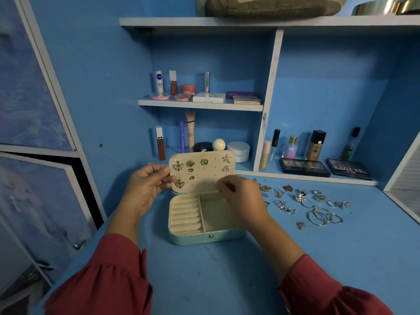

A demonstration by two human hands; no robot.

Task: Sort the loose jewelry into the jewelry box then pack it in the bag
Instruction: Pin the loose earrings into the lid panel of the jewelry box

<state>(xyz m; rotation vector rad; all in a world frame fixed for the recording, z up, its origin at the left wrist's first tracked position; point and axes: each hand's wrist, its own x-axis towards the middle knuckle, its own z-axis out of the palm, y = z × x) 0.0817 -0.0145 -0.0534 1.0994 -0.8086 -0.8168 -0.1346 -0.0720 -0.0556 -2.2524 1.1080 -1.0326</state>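
A mint-green jewelry box (205,239) stands open on the blue desk, its cream lid panel (204,176) upright with several earrings pinned in it. My left hand (145,187) pinches the lid's left edge. My right hand (238,196) is at the lid's lower right with fingertips pinched together; whether a small piece is between them is hidden. The box's ring rolls and right compartment look bare. Loose jewelry (302,205) lies spread on the desk to the right: hoops, rings, silver and gold earrings. No bag is in view.
Cosmetics crowd the shelves behind: bottles and jars (218,146) right behind the box, two dark palettes (325,169) at back right. A white shelf divider (268,105) rises behind the box. Cabinet doors stand at far left.
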